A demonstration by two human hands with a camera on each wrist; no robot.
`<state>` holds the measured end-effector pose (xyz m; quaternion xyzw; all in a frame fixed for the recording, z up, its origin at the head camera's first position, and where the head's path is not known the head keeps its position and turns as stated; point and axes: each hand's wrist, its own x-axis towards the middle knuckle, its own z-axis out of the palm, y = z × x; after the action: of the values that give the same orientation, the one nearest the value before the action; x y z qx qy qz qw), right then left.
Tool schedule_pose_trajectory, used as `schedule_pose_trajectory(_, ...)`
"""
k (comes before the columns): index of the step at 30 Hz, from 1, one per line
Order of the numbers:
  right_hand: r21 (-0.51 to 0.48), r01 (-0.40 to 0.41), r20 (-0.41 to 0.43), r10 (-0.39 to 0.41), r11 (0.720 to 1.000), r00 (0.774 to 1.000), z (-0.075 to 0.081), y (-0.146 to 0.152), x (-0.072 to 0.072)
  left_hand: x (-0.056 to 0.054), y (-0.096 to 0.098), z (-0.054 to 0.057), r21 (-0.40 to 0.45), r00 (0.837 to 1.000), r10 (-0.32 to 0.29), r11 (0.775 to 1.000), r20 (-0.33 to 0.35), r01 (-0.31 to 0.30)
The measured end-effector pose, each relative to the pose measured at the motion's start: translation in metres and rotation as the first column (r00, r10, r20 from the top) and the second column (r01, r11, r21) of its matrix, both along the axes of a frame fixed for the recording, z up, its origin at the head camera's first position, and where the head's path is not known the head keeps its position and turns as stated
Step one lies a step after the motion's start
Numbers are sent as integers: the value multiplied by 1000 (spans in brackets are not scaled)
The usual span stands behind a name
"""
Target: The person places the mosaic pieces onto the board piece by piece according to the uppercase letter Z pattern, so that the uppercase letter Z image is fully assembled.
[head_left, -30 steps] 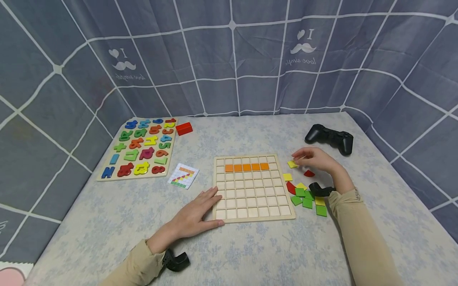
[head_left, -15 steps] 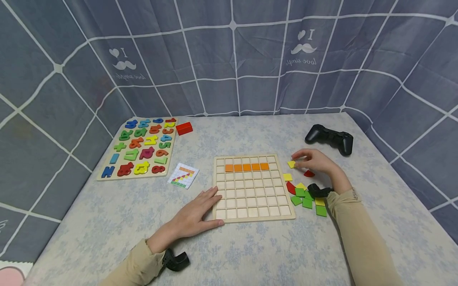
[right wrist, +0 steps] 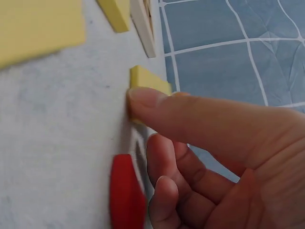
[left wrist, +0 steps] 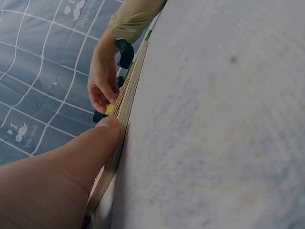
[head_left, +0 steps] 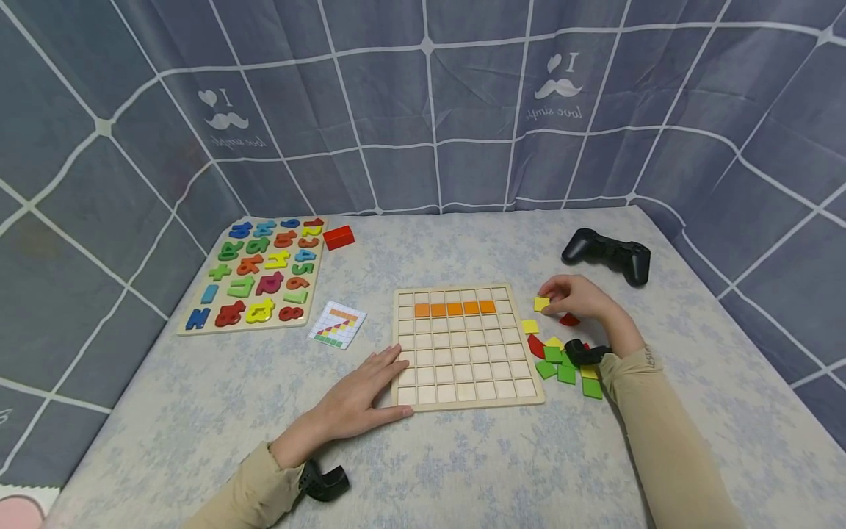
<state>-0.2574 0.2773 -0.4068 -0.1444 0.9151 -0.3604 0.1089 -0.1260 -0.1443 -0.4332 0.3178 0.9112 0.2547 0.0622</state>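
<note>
Right-hand grip has a yellow tile pinched between thumb and finger, gap only about as wide as the tile; the other fingers curl in with nothing visible in them. Can't tell if the tile is off the surface. It looks square, so no long axis to line up; it pokes out left of the fingertips. Key relation: grid board lies left of the grip and toward the person, right rim near. Right hand is the nearer one to the tile; left hand lies with fingers extended on the board's left edge, well apart from the grip. Row of orange tiles sits in the board, left of the grip. Obstacles: second yellow tile lies between grip and rim, slightly toward the person; a low sweep could nudge it. Red piece is just beside the grip, near side. Green tiles cluster farther toward the person. Game controller sits beyond the grip, rightward, likely out of the way. Pattern card is well left, past the board.
</note>
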Motion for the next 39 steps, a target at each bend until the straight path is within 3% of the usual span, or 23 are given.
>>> schedule_pose_trajectory(9,-41,16,20,-15,999,1000,17,-10,4,0,-1,-1,1,1000,2,1000,-5,-2)
schedule_pose_trajectory(16,-76,-100,-23,98,992,995,22,-49,11,0,-1,-2,0,1000,5,1000,-5,-5)
schedule_pose_trajectory(23,-22,-180,-22,179,983,984,13,-76,15,-1,-1,-2,6,1000,-3,1000,-21,3)
schedule_pose_trajectory(31,15,-184,-58,184,983,981,6,-79,18,-1,-1,-1,3,1000,-9,1000,-17,9)
schedule_pose_trajectory(39,-38,-185,-14,185,982,983,16,-60,14,0,-1,0,3,1000,-6,1000,-5,6)
